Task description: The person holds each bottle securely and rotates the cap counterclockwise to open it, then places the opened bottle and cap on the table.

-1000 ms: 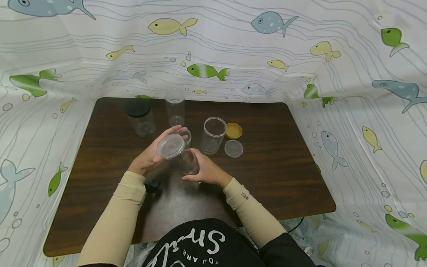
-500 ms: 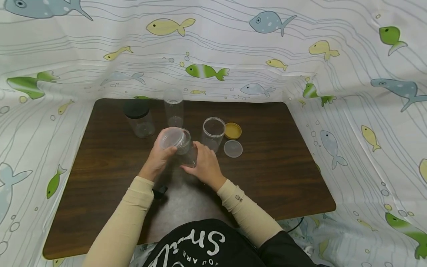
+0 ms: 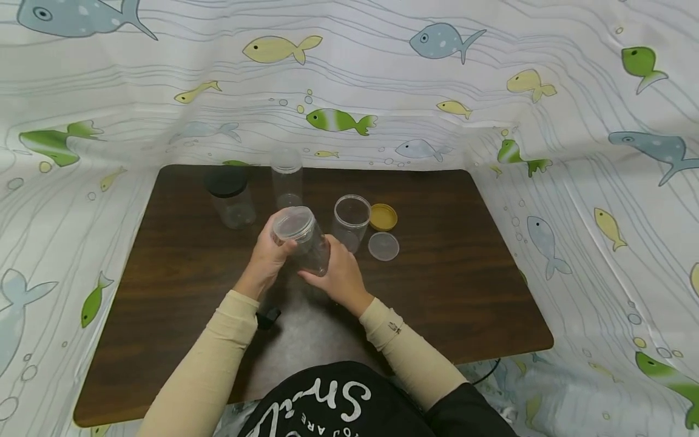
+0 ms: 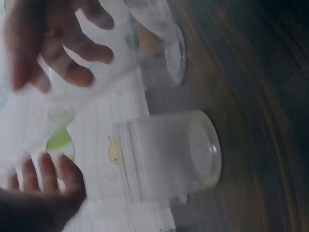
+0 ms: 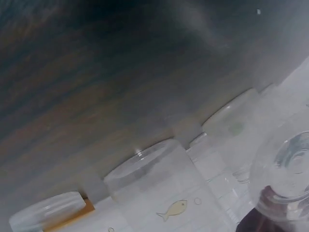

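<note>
Clear jar (image 3: 312, 250), gripped by both hands (image 3: 264, 258) (image 3: 344, 276), hides some fingers from the head view.

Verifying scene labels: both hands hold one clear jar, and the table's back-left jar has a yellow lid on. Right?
Wrong color: the head view shows a black lid on the back-left jar. The rest stands: left hand and right hand hold one clear jar.
</note>
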`<state>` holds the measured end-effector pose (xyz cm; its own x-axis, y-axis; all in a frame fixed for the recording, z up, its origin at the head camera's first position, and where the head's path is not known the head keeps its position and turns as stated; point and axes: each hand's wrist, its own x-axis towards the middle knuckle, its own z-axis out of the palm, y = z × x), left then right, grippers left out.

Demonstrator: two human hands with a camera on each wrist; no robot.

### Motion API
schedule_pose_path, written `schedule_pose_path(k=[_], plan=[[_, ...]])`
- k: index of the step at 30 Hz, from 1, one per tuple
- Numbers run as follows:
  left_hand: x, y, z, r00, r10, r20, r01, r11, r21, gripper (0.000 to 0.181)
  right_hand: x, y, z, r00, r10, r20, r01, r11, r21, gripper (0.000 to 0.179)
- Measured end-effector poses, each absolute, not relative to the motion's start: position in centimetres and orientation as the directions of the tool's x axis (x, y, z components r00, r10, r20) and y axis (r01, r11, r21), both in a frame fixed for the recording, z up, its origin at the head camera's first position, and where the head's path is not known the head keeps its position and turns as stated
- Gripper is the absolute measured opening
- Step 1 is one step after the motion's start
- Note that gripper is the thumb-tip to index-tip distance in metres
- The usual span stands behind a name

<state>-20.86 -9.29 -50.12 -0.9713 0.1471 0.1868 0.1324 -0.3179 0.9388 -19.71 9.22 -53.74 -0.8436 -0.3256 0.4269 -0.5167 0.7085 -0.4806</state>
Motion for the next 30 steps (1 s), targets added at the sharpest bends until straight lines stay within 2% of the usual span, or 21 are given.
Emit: schedule_pose_path(k=[4, 8, 12, 14, 17, 19, 23, 26, 30], plan=[[-21.3, -10.0, -50.3, -0.931, 0.257, 0.258, 0.14, -0.402, 0.905, 0.134, -19.8, 9.9, -53.3, -0.869, -0.374, 0.324, -0.489, 0.551, -0.677, 0.087], [-22.0, -11.3, -50.5, -0.859, 0.381, 0.341, 0.125, -0.49, 0.863, 0.126, -20.0, 10.6, -52.7, -0.815, -0.523, 0.25, -0.481, 0.37, -0.794, 0.087], [-22.5, -12.2, -50.4, -0.789, 0.485, 0.378, 0.128, -0.472, 0.872, 0.123, -20.4, 10.9, -52.7, -0.725, -0.66, 0.196, -0.47, 0.265, -0.842, 0.082], [-22.6, -12.4, -50.1, -0.766, 0.517, 0.382, 0.142, -0.444, 0.885, 0.124, -20.5, 10.9, -52.8, -0.695, -0.696, 0.182, -0.477, 0.256, -0.841, 0.08], [-22.6, -12.4, -49.9, -0.742, 0.541, 0.396, 0.154, -0.437, 0.886, 0.115, -20.5, 10.8, -53.0, -0.677, -0.715, 0.174, -0.477, 0.246, -0.844, 0.08], [-22.6, -12.5, -49.9, -0.735, 0.54, 0.41, 0.166, -0.443, 0.881, 0.106, -20.5, 10.7, -53.0, -0.689, -0.704, 0.172, -0.481, 0.266, -0.835, 0.082], [-22.3, -12.2, -50.0, -0.779, 0.474, 0.411, 0.196, -0.439, 0.877, 0.089, -20.2, 10.4, -52.8, -0.761, -0.62, 0.189, -0.524, 0.416, -0.744, 0.088], [-21.9, -11.6, -49.9, -0.859, 0.361, 0.362, 0.202, -0.41, 0.889, 0.088, -20.0, 10.0, -52.8, -0.811, -0.53, 0.249, -0.554, 0.557, -0.619, 0.09], [-21.2, -10.3, -49.5, -0.964, 0.164, 0.208, 0.14, -0.35, 0.926, 0.084, -19.9, 9.3, -53.4, -0.822, -0.432, 0.372, -0.564, 0.706, -0.428, 0.089]])
